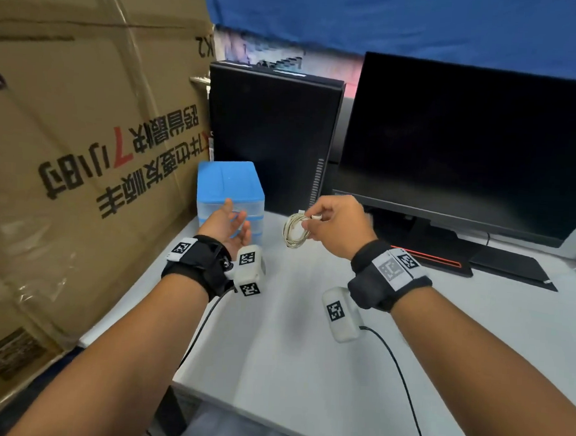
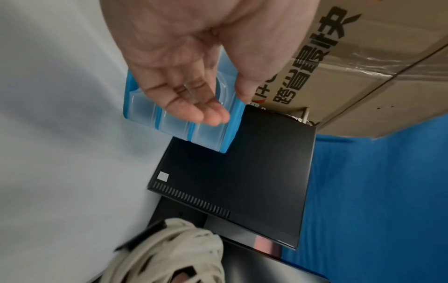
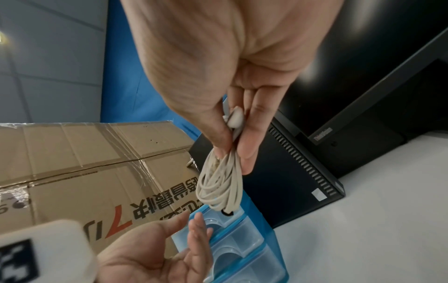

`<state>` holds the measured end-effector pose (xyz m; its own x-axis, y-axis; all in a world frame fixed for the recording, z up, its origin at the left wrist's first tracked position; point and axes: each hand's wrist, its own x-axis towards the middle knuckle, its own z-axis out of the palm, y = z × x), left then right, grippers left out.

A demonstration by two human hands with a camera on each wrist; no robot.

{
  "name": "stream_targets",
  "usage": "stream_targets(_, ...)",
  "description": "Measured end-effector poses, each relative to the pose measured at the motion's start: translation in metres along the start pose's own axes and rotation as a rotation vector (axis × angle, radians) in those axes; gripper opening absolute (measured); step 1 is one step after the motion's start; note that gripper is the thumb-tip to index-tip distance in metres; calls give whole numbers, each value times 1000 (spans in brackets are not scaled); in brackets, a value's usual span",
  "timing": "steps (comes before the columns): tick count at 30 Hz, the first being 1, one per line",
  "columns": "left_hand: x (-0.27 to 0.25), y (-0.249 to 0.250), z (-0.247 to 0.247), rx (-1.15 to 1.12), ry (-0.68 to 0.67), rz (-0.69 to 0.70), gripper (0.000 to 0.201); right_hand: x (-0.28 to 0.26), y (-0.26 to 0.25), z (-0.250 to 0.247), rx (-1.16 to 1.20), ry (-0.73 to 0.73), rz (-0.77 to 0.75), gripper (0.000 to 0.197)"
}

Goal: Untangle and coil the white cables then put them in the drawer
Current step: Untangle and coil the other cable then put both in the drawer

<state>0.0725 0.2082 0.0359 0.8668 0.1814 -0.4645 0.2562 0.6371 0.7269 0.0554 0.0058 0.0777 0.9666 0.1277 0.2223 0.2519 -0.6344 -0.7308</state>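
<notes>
The white cable [image 1: 296, 231] is wound into a small coil and hangs above the table, pinched at its top by my right hand [image 1: 313, 219]. In the right wrist view the thumb and fingers [image 3: 244, 145] clamp the coil [image 3: 220, 183] and its white plug [image 3: 236, 118]. To the left stands the blue drawer unit [image 1: 229, 184] with three translucent drawers, all pushed in. My left hand [image 1: 237, 219] is held with straight fingers, empty, just in front of the drawer fronts [image 2: 208, 137]. The left wrist view shows the fingers [image 2: 194, 107] close to the top drawer and the coil [image 2: 169, 249] blurred at the bottom.
A large cardboard box [image 1: 82, 138] fills the left side, touching the drawer unit. A black computer case [image 1: 271, 132] stands behind the unit, and a dark monitor [image 1: 470, 144] on its stand at the right. The white table [image 1: 288, 352] spreads in front.
</notes>
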Motion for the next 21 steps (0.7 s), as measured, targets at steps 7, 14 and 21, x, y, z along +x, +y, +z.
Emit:
stream_targets(7, -17, -20, -15, -2, 1, -15, 31, 29, -18, 28, -28, -6, -82, 21)
stream_targets(14, -46, -46, -42, 23, -20, -30, 43, 47, -48, 72, -10, -94, -103, 6)
stream_targets(21, -50, -47, -43, 37, -75, -9, 49, 70, -69, 98, 56, -135, 30, 13)
